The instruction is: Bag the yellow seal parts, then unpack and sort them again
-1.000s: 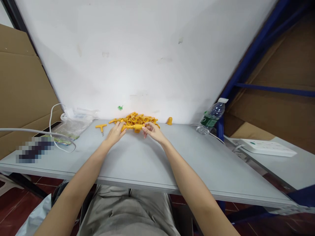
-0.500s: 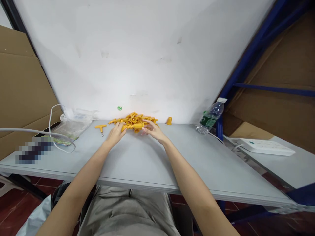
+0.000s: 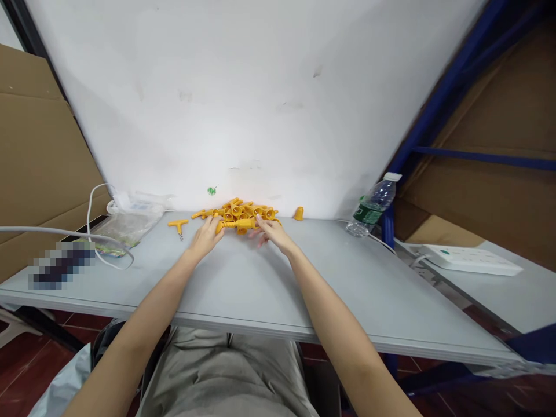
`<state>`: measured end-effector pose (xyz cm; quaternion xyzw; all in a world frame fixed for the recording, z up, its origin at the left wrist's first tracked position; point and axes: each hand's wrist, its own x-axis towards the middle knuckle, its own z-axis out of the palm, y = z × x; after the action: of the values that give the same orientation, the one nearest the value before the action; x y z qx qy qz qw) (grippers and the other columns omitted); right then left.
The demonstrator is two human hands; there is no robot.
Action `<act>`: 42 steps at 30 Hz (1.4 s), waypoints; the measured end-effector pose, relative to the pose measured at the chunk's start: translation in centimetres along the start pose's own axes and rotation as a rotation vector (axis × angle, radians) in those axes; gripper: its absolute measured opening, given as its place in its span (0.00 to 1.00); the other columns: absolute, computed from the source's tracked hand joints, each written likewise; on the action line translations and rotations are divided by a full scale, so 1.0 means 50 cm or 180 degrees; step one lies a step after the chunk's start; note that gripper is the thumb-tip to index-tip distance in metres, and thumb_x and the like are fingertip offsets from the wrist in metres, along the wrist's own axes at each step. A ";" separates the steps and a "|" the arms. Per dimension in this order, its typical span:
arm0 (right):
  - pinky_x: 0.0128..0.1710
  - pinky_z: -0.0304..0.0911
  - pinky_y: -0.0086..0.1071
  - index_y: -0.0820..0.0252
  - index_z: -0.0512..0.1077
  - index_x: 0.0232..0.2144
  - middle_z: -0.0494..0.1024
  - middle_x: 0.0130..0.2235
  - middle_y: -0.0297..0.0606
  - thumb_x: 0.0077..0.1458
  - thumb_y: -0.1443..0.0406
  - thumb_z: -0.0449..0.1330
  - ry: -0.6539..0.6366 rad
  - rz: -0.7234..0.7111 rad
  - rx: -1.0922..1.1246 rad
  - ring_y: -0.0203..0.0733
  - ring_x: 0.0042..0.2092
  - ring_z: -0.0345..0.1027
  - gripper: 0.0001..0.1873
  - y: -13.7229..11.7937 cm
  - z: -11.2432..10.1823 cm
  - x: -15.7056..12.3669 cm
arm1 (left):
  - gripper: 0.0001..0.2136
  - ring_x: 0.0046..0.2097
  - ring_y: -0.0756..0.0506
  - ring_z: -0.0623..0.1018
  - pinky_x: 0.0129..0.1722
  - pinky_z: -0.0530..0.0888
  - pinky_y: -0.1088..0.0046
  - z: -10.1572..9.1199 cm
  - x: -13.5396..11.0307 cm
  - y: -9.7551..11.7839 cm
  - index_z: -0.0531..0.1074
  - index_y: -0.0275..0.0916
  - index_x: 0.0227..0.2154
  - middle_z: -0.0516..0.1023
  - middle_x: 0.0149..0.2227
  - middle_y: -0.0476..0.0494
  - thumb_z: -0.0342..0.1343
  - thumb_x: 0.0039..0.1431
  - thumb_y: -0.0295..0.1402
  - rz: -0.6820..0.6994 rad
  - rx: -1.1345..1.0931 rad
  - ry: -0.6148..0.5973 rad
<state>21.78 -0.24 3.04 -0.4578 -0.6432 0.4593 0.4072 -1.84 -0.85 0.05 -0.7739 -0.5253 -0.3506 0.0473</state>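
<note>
Both hands are at a yellow plastic piece with a ridged, screw-like shaft [image 3: 230, 225] and a wider right end, lying crosswise in front of the pile. My left hand [image 3: 207, 234] is closed round its left end. At the wide end, my right hand [image 3: 272, 232] grips with the thumb on top and fingers curled below. Right behind them lies a pile of yellow plastic parts [image 3: 237, 208], some cup-shaped and some with bar handles. To the left lies a yellow T-handled corkscrew [image 3: 178, 226] with a metal spiral. A yellow bell-shaped cup [image 3: 299, 214] stands alone on the right.
A clear plastic bag [image 3: 134, 226] and a white cable [image 3: 89, 214] lie on the left of the grey table [image 3: 243, 284]. A green-labelled water bottle [image 3: 373, 205] leans at the right by a blue frame. Beyond is a white power strip [image 3: 471, 259].
My right hand has closed in on the wide end of the yellow piece, its thumb now over it and its fingers lower. My left hand has barely moved.
</note>
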 end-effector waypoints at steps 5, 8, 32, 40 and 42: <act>0.28 0.68 0.32 0.59 0.73 0.43 0.81 0.34 0.38 0.45 0.49 0.68 -0.0140 -0.0488 0.0186 0.35 0.24 0.72 0.27 0.005 -0.011 0.000 | 0.12 0.41 0.43 0.76 0.41 0.74 0.67 0.002 -0.002 -0.002 0.67 0.41 0.48 0.71 0.46 0.41 0.51 0.62 0.33 -0.0016 0.0030 -0.0065; 0.21 0.62 0.30 0.59 0.69 0.26 0.77 0.22 0.37 0.48 0.40 0.61 0.0010 -0.0364 0.0132 0.35 0.18 0.66 0.27 0.006 0.003 0.002 | 0.13 0.41 0.44 0.76 0.41 0.73 0.68 0.003 -0.003 0.001 0.67 0.41 0.49 0.71 0.46 0.40 0.52 0.62 0.33 0.0059 0.0023 -0.0022; 0.41 0.72 0.41 0.57 0.70 0.53 0.77 0.40 0.40 0.49 0.54 0.65 -0.0250 -0.1138 -0.0221 0.40 0.31 0.74 0.30 0.034 -0.017 0.026 | 0.12 0.42 0.44 0.76 0.43 0.74 0.67 -0.002 0.001 -0.006 0.69 0.41 0.46 0.74 0.44 0.42 0.53 0.62 0.39 0.0145 -0.0314 0.0199; 0.41 0.71 0.41 0.58 0.72 0.51 0.78 0.37 0.37 0.47 0.54 0.66 -0.0149 -0.1023 -0.0154 0.40 0.29 0.74 0.29 0.025 -0.014 0.018 | 0.12 0.38 0.46 0.76 0.42 0.73 0.68 -0.008 0.000 0.001 0.69 0.40 0.46 0.74 0.43 0.42 0.55 0.62 0.38 0.0059 -0.0335 0.0187; 0.39 0.71 0.40 0.58 0.71 0.50 0.78 0.37 0.37 0.47 0.54 0.66 -0.0150 -0.1027 -0.0074 0.40 0.28 0.74 0.29 0.025 -0.013 0.018 | 0.12 0.38 0.46 0.76 0.41 0.73 0.68 -0.009 0.000 0.001 0.69 0.41 0.45 0.74 0.42 0.43 0.55 0.61 0.39 0.0045 -0.0343 0.0187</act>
<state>22.44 0.98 2.07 -0.3424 -0.7230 0.3910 0.4551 -2.00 -1.08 0.42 -0.7683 -0.4986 -0.4006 0.0235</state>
